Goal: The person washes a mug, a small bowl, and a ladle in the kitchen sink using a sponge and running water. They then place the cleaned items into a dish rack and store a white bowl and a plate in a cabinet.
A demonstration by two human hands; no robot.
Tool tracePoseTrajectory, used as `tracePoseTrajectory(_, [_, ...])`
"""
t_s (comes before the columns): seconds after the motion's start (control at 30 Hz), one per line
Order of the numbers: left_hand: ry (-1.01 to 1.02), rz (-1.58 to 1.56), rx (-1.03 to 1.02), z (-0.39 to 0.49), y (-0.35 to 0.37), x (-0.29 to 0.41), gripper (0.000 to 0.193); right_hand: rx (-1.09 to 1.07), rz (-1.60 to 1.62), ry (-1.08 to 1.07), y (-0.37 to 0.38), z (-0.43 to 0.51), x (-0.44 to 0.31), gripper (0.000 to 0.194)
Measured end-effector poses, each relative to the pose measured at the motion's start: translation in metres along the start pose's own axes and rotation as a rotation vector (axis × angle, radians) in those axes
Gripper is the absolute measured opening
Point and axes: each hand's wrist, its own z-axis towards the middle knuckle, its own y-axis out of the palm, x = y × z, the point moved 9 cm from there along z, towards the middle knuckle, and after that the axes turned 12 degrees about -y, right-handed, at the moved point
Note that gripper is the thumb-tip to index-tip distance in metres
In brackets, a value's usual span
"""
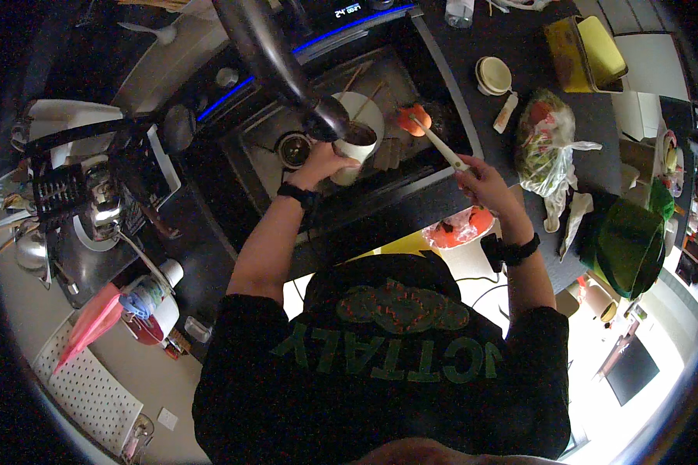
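My left hand (321, 165) grips a tall white cup (349, 173) by its side, below the dark faucet (324, 113). The cup's mouth faces up and its inside looks dark. In my right hand (486, 185) is the pale handle of a long-handled sponge brush (423, 127). Its orange sponge head is apart from the cup, to the right over the sink (333, 200). Behind the cup sits a white bowl (374, 109) with thin sticks, perhaps chopsticks, leaning in it. A round drain or strainer (294, 149) shows left of my left hand.
Right of the sink lie a round cream lid or container (494, 75), a plastic bag of green produce (544, 136) and a yellow tin (564, 52). A green basket (631, 247) stands nearer. On the left are a dish rack (64, 136), a metal ladle (32, 253) and a pink cloth (93, 319).
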Motion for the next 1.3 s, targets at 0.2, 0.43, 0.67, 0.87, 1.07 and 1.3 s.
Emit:
tracePoseTrajectory(0.2, [-0.349, -0.442, -0.395, -0.009, 0.034, -0.024, 0.081, 0.003, 0.01, -0.016, 0.001, 0.001, 0.003, 0.051])
tracePoseTrajectory(0.43, [-0.456, -0.948, -0.447, -0.03, 0.034, -0.001, 0.07, 0.013, 0.031, -0.032, 0.007, 0.003, 0.001, 0.05])
tracePoseTrajectory(0.67, [-0.24, -0.176, -0.195, -0.016, 0.019, -0.006, 0.106, -0.028, -0.012, -0.054, 0.016, 0.008, -0.001, 0.049])
tracePoseTrajectory(0.87, [0.122, -0.218, 0.131, -0.01, 0.006, -0.004, 0.09, -0.013, -0.024, -0.06, 0.018, 0.008, -0.004, 0.05])
tracePoseTrajectory(1.07, [0.203, -0.302, 0.4, 0.004, -0.012, -0.012, 0.079, -0.039, 0.013, -0.073, 0.023, 0.006, -0.01, 0.05])
tracePoseTrajectory(1.3, [0.159, -0.272, 0.337, -0.003, -0.004, -0.003, 0.072, -0.033, -0.047, -0.085, 0.021, 0.005, -0.012, 0.05])
